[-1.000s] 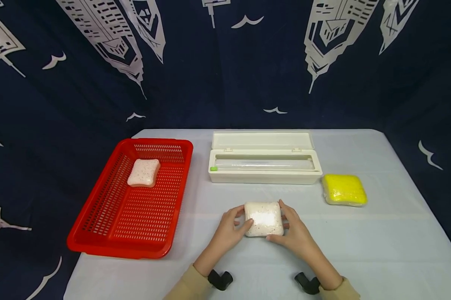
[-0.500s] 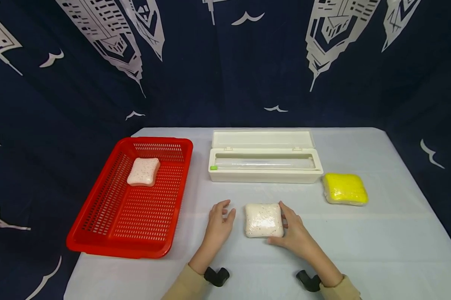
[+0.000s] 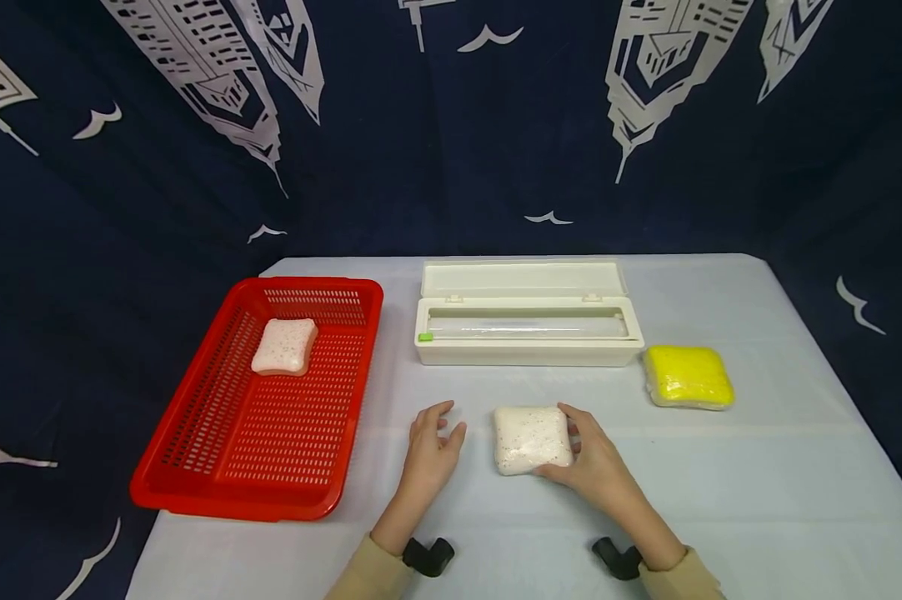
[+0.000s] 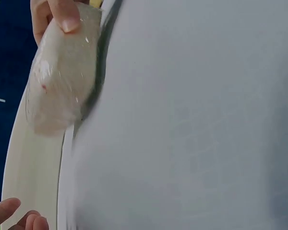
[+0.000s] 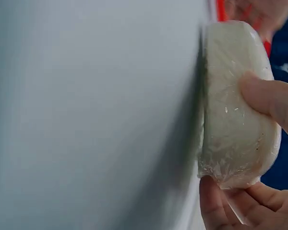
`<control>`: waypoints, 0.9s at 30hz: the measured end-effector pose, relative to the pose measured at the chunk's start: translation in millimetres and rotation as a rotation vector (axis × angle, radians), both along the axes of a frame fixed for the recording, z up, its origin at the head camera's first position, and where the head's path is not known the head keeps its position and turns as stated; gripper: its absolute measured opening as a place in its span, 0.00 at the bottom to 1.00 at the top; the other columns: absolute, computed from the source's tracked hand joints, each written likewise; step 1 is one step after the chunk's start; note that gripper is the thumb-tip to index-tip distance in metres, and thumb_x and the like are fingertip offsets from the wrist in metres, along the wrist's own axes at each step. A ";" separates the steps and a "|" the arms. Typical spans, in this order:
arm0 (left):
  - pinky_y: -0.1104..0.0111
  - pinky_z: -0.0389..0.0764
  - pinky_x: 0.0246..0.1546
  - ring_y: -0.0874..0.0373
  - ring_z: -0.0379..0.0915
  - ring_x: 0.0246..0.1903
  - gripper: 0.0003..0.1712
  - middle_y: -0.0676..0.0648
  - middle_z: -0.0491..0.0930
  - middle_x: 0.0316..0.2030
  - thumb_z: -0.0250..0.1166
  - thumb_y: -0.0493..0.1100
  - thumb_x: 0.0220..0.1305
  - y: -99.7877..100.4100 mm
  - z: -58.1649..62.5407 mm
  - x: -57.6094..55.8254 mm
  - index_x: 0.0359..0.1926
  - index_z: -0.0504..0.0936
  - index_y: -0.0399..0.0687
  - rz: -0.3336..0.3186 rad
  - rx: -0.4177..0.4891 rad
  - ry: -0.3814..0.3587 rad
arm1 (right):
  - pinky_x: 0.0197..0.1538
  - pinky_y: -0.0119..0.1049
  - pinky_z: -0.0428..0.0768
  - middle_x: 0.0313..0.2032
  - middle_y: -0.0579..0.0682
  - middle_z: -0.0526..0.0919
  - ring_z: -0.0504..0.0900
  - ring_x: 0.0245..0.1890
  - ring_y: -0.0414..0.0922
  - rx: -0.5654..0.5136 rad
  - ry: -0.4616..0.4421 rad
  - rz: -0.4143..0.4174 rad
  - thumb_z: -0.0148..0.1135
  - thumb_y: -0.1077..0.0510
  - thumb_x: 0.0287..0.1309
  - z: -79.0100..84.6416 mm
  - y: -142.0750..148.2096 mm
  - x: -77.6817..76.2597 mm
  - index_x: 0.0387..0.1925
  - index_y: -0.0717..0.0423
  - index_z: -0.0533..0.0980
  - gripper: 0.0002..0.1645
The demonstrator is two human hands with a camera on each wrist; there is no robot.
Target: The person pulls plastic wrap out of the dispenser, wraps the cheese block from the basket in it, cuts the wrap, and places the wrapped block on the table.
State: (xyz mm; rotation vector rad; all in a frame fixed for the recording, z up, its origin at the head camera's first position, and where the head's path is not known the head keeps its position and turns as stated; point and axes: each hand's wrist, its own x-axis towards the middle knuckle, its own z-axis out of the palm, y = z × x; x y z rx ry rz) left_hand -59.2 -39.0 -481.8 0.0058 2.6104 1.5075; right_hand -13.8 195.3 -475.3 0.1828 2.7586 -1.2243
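I am pinching the wrapped white block (image 3: pixel 532 440) with my right hand (image 3: pixel 599 468)
Its slightly longer axis is running left to right, speckled face pointing up; my grip is covering its right edge, and I cannot tell whether its hidden underside is touching the white table (image 3: pixel 789 475); my left hand (image 3: pixel 430 452) is sitting apart on its left, loosely spread

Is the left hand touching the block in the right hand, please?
Apart: the head view shows white tabletop between the left hand and the block.
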 end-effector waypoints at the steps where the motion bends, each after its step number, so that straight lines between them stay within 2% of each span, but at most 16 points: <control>1: 0.59 0.78 0.42 0.50 0.73 0.42 0.24 0.38 0.74 0.53 0.64 0.40 0.65 -0.3 0.3 0.3 0.60 0.75 0.40 0.003 0.002 -0.003 | 0.45 0.45 0.82 0.53 0.66 0.75 0.80 0.45 0.55 -0.005 -0.005 -0.011 0.82 0.57 0.37 2.7 5.6 1.0 0.70 0.66 0.58 0.60; 7: 0.58 0.78 0.43 0.51 0.72 0.40 0.24 0.39 0.73 0.52 0.64 0.40 0.65 -2.9 1.4 1.6 0.61 0.75 0.41 0.021 0.001 -0.017 | 0.52 0.56 0.79 0.59 0.74 0.70 0.76 0.53 0.67 -0.015 -0.045 -0.046 0.82 0.54 0.39 15.8 68.2 13.0 0.71 0.67 0.54 0.64; 12: 0.57 0.78 0.45 0.50 0.73 0.41 0.24 0.39 0.74 0.51 0.64 0.40 0.65 -4.1 1.0 2.4 0.61 0.75 0.41 0.015 -0.003 -0.024 | 0.56 0.64 0.74 0.66 0.80 0.56 0.65 0.60 0.76 -0.028 -0.203 -0.107 0.77 0.47 0.48 20.5 134.0 29.9 0.75 0.68 0.42 0.68; 15: 0.57 0.78 0.44 0.49 0.73 0.42 0.24 0.39 0.74 0.51 0.64 0.40 0.65 -4.1 0.9 2.7 0.61 0.75 0.41 0.005 -0.008 -0.031 | 0.58 0.68 0.69 0.68 0.82 0.49 0.59 0.63 0.79 -0.026 -0.258 -0.135 0.73 0.46 0.53 19.1 164.6 38.1 0.75 0.67 0.36 0.69; 20: 0.57 0.77 0.45 0.48 0.73 0.44 0.23 0.39 0.73 0.52 0.64 0.40 0.65 -2.6 1.2 3.1 0.60 0.75 0.41 -0.007 0.009 -0.028 | 0.60 0.71 0.64 0.68 0.83 0.45 0.54 0.64 0.80 -0.006 -0.281 -0.144 0.71 0.45 0.56 11.6 188.9 41.2 0.75 0.65 0.32 0.69; 27: 0.56 0.78 0.47 0.48 0.72 0.48 0.23 0.39 0.73 0.54 0.64 0.39 0.65 -0.2 0.3 3.3 0.60 0.76 0.40 -0.023 0.011 -0.024 | 0.58 0.72 0.66 0.67 0.85 0.45 0.56 0.62 0.81 0.066 -0.299 -0.137 0.73 0.42 0.52 3.2 199.4 39.9 0.75 0.64 0.31 0.73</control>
